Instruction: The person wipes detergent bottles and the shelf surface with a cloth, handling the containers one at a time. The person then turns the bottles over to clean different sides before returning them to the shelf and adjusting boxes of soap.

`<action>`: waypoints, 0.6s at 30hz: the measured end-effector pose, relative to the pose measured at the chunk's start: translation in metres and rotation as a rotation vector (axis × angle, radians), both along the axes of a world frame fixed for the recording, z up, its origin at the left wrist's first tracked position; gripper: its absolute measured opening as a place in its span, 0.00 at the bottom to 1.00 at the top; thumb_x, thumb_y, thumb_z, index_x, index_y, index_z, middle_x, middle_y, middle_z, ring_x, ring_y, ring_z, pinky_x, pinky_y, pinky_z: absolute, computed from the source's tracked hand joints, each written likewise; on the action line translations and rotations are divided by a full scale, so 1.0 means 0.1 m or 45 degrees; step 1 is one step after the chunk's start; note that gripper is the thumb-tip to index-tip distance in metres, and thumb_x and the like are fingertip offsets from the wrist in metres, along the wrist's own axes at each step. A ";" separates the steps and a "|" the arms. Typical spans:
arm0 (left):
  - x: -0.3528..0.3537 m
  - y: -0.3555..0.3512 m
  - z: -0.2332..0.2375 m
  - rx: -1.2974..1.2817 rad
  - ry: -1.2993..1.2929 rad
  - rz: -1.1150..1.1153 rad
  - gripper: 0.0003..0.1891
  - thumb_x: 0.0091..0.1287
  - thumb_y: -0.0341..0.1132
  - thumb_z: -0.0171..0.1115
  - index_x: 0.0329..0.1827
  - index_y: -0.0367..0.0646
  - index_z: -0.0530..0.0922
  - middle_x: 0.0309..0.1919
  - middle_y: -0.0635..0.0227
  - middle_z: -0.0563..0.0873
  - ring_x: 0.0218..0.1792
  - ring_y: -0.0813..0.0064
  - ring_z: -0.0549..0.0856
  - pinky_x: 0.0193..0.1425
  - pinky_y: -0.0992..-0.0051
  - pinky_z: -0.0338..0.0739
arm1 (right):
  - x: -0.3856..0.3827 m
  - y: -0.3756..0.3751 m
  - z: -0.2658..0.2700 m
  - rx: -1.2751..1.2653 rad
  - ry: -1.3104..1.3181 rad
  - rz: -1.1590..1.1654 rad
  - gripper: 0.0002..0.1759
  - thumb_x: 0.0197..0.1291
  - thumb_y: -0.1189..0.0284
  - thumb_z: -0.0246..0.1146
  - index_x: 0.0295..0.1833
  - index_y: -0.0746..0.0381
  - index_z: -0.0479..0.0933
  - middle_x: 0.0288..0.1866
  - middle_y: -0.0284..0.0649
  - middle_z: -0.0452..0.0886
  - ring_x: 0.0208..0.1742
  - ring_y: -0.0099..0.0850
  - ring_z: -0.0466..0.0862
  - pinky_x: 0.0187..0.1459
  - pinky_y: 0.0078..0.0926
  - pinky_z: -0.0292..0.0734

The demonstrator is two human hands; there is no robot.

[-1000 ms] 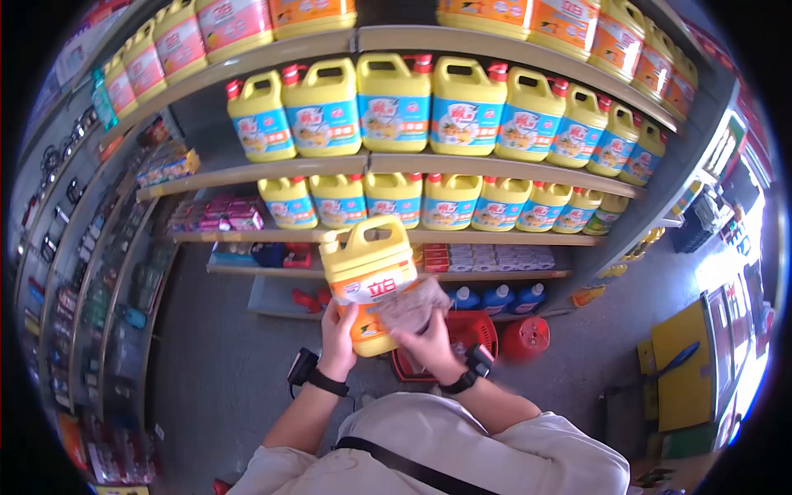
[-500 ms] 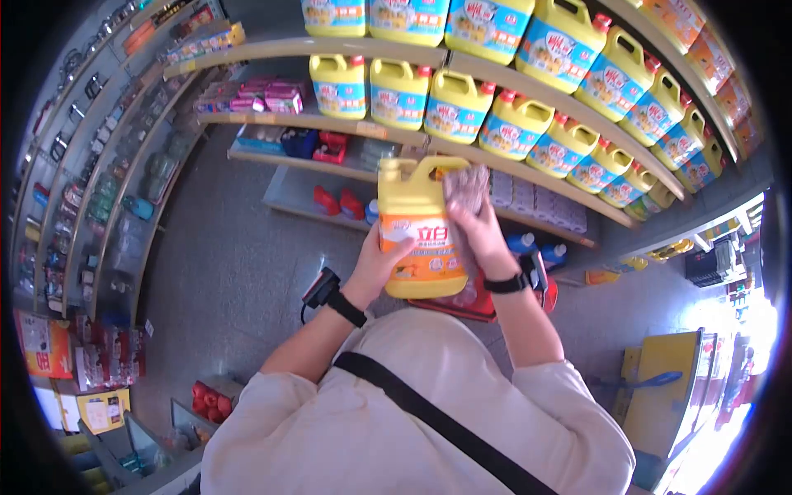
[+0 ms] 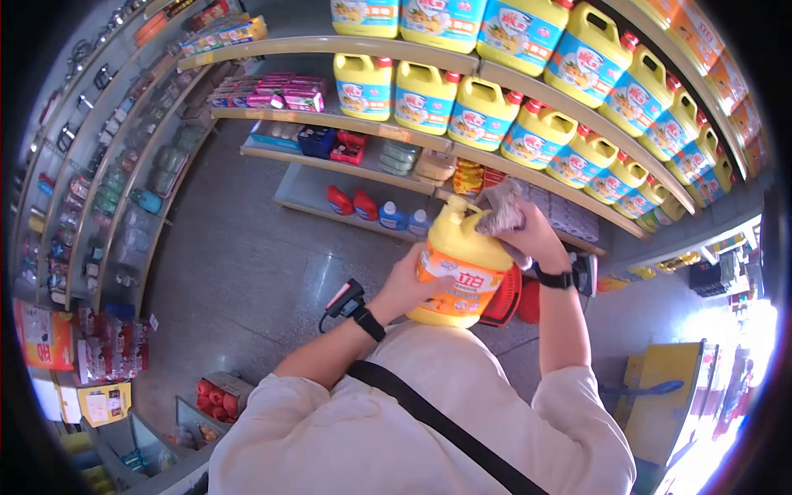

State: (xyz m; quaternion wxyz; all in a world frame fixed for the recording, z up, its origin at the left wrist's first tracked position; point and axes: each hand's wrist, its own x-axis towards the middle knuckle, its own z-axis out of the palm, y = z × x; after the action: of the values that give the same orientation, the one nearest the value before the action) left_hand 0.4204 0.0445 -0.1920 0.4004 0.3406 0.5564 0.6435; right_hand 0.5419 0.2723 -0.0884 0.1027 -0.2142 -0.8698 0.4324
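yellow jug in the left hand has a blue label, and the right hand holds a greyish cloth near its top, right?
No: the head view shows the label on the yellow jug is orange and white, not blue. The left hand does hold it, and the right hand holds a greyish cloth near its top.

"What do we have on up top?"

"We wear a loose off-white shirt (image 3: 437, 371), softly creased, with short, wide sleeves (image 3: 569, 404)."

"And across our front?"

"A flat black strap (image 3: 445, 421), running slantwise over the shirt."

"What about our wrists?"

"We have a black left wristband (image 3: 370, 324) and a matching right wristband (image 3: 554, 279). Our left hand (image 3: 410, 282) and right hand (image 3: 538, 237) are bare."

"Anything beside the bands?"

"By the left one, a small dark box (image 3: 345, 299) with a reddish patch, pale end and thin dark cable (image 3: 322, 323). By the right, a greyish box (image 3: 586, 276)."
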 end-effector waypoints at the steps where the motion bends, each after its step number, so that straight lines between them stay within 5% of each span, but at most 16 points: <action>1: 0.00 0.00 0.01 0.000 0.022 0.024 0.33 0.60 0.36 0.75 0.65 0.37 0.69 0.55 0.63 0.83 0.55 0.76 0.82 0.59 0.71 0.78 | 0.02 -0.04 -0.06 0.078 0.046 0.021 0.20 0.48 0.71 0.73 0.46 0.67 0.78 0.38 0.47 0.84 0.39 0.37 0.83 0.44 0.33 0.78; 4: -0.06 -0.04 0.06 -0.037 -0.003 0.004 0.34 0.59 0.38 0.76 0.65 0.37 0.69 0.54 0.61 0.84 0.55 0.75 0.83 0.60 0.70 0.78 | 0.03 -0.13 -0.10 0.418 0.187 0.205 0.18 0.47 0.70 0.67 0.44 0.67 0.77 0.45 0.58 0.79 0.48 0.59 0.78 0.49 0.50 0.75; 11: -0.05 -0.01 0.05 -0.249 0.134 -0.088 0.33 0.59 0.39 0.76 0.64 0.37 0.70 0.55 0.62 0.83 0.55 0.75 0.81 0.61 0.72 0.76 | -0.15 -0.63 -0.09 0.889 -0.052 0.035 0.25 0.48 0.62 0.68 0.46 0.71 0.76 0.49 0.59 0.77 0.57 0.58 0.74 0.57 0.55 0.69; 13: -0.05 0.03 -0.04 -0.163 -0.031 0.007 0.36 0.59 0.41 0.76 0.67 0.37 0.69 0.54 0.60 0.84 0.53 0.73 0.83 0.61 0.70 0.77 | -0.21 -0.68 -0.16 0.979 -0.009 0.068 0.28 0.47 0.61 0.68 0.46 0.74 0.76 0.51 0.61 0.75 0.60 0.59 0.71 0.63 0.61 0.64; 18: -0.15 0.19 -0.37 0.088 -0.588 0.184 0.26 0.65 0.28 0.66 0.66 0.40 0.70 0.58 0.65 0.81 0.58 0.76 0.79 0.64 0.73 0.74 | -0.22 -1.02 -0.33 1.019 0.190 0.354 0.25 0.46 0.62 0.67 0.51 0.62 0.81 0.68 0.54 0.69 0.75 0.56 0.60 0.73 0.64 0.50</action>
State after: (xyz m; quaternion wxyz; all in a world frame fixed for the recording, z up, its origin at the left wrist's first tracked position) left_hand 0.4052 0.0636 -0.2285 0.4581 0.1572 0.4507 0.7499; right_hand 0.5201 0.1706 -0.1217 0.1811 -0.0061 -0.9798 0.0850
